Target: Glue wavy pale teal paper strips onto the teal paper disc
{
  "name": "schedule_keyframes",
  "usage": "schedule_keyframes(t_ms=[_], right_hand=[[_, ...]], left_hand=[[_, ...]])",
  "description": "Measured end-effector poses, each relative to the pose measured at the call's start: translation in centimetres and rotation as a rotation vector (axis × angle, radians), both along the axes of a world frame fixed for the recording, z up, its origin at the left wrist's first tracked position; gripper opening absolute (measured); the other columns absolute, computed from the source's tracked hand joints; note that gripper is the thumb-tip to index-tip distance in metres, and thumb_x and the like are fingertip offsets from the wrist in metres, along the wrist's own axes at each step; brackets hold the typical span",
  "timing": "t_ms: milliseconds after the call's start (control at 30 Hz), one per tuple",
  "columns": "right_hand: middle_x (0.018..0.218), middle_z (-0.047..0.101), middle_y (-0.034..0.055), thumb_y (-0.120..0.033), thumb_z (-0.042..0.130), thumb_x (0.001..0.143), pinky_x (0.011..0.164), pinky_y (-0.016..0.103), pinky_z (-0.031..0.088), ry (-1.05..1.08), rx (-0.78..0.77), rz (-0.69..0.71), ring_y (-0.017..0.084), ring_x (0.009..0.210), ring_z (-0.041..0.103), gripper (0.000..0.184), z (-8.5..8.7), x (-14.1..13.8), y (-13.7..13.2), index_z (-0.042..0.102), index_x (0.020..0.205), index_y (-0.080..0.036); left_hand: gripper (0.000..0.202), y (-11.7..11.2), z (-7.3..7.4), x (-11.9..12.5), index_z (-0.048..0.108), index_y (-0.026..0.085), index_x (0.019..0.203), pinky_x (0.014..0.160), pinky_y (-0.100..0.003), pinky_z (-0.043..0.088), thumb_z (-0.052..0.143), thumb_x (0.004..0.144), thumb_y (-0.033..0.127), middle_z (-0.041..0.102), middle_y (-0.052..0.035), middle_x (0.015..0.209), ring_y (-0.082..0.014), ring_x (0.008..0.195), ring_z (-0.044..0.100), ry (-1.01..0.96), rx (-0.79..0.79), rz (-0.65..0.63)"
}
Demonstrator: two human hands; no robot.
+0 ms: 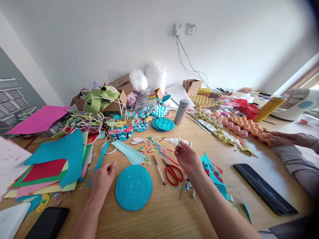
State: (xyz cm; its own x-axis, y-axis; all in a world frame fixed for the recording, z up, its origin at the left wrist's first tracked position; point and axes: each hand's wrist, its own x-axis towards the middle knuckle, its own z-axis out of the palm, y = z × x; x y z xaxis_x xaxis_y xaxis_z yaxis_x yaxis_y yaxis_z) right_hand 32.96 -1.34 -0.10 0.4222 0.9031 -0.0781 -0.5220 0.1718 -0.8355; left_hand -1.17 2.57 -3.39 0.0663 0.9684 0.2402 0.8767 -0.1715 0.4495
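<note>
Matt paper disc point(133, 191); plastic bottle point(175, 141)

Pretty plain room tbh: a big whitish wall point(99, 43) behind everything, a couple of white sockets point(191, 30) with thin cables dangling, and a grey section point(10, 64) off to the left. Wood-look table point(171, 219) up against it, and daylight's pouring in from a brown-framed opening point(305, 72) far right.

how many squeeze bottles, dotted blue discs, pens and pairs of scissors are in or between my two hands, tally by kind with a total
White squeeze bottle, in the right hand: 1
Dotted blue disc: 1
Pen: 1
Pair of red-handled scissors: 1
Total: 4
</note>
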Motion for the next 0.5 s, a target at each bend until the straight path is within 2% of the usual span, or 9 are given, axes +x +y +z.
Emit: schedule_keyframes(t_ms=[133, 300, 400, 500], right_hand=[[0.062, 0.063, -0.0031, -0.027, 0.078, 0.06, 0.052, 0.022, 0.053, -0.117, -0.087, 0.1, 0.01, 0.055, 0.06, 0.023, -0.3, 2.8, 3.9, 0.06, 0.072, -0.02], [0.068, 0.068, 0.0004, -0.022, 0.085, 0.049, 0.062, 0.03, 0.057, -0.251, -0.159, 0.202, 0.016, 0.065, 0.066, 0.035, -1.0, 4.2, 8.3, 0.053, 0.062, -0.018], [0.06, 0.065, -0.0019, -0.022, 0.087, 0.042, 0.052, 0.024, 0.05, -0.396, -0.205, 0.254, 0.012, 0.055, 0.061, 0.037, -2.2, 4.5, 10.1, 0.056, 0.061, -0.015], [0.055, 0.062, -0.0038, -0.029, 0.086, 0.043, 0.044, 0.018, 0.04, -0.551, -0.231, 0.248, 0.008, 0.048, 0.054, 0.037, -3.6, 4.9, 11.5, 0.06, 0.065, -0.013]], left_hand=[[0.038, -0.1, -0.1, 0.2, 0.037, 0.024, 0.059, 0.054, -0.029, 0.026, 0.038, 0.091, 0.044, 0.054, -0.0026, 0.055, -0.0197, 0.053, 0.051, 0.004, -0.002, -0.024], [0.037, -0.1, -0.1, 0.4, 0.035, 0.024, 0.059, 0.054, -0.03, 0.027, 0.04, 0.089, 0.045, 0.056, -0.0036, 0.056, -0.0205, 0.054, 0.051, 0.005, 0.001, -0.047], [0.036, 0.0, -0.4, 0.3, 0.037, 0.024, 0.059, 0.055, -0.03, 0.028, 0.041, 0.089, 0.044, 0.058, -0.0041, 0.059, -0.021, 0.055, 0.053, 0.004, 0.012, -0.05], [0.036, 0.1, -0.8, 0.1, 0.036, 0.024, 0.059, 0.055, -0.03, 0.028, 0.04, 0.089, 0.044, 0.058, -0.0041, 0.059, -0.021, 0.055, 0.053, 0.005, 0.028, -0.056]])
